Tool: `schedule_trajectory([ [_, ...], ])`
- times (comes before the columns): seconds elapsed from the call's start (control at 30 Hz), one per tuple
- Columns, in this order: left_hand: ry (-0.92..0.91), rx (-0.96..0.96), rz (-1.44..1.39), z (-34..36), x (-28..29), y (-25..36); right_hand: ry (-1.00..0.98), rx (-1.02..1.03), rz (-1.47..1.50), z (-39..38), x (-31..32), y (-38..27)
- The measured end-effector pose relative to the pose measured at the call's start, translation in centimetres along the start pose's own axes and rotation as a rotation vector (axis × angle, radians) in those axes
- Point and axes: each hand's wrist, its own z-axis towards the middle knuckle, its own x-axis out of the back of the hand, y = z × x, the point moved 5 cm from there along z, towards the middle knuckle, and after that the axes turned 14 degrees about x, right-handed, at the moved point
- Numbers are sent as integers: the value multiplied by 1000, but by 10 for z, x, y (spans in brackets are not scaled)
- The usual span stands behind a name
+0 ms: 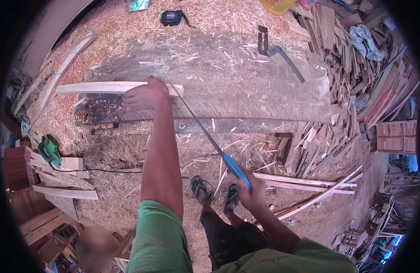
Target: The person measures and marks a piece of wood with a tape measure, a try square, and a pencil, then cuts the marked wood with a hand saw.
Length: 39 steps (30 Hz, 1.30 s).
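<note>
My left hand [145, 95] grips a pale wooden strip [94, 87] near its right end and presses it onto the worn workbench [246, 86]. In my right hand [251, 189], slightly blurred, is the blue handle of a handsaw [201, 126]. Its long thin blade slants up and left, crossing the strip just right of my left hand. Beyond the strip, the blade's far end fades into the bench's dusty surface. Whether the teeth have cut into the wood cannot be made out.
A dark metal angled tool [286, 63] lies at the bench's right. Behind are a black case with strap [172, 17] and a yellow container [277, 5]. A green corded power tool [50, 151] sits left on boards. Scrap wood [344, 82] heaps at right; long strips [305, 184] lie beside my feet.
</note>
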Motion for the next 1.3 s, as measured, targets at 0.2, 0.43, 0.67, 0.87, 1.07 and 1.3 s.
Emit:
schedule_trajectory([
  [0.2,-41,-21,9,-23,8,20,13,-94,-71,107,-46,13],
  [0.43,28,-17,-35,0,7,-1,-20,-69,44,49,-37,17],
  [0.67,-117,-11,-39,-15,21,17,-14,-24,-85,77,-37,13],
  [0.87,-100,-5,-73,-21,8,11,-2,-37,-67,109,-49,20],
  [1.07,146,-54,48,6,21,11,-45,-6,-76,-2,3,-9],
  [1.3,-126,10,-54,-25,11,20,40,97,-87,171,-67,3],
])
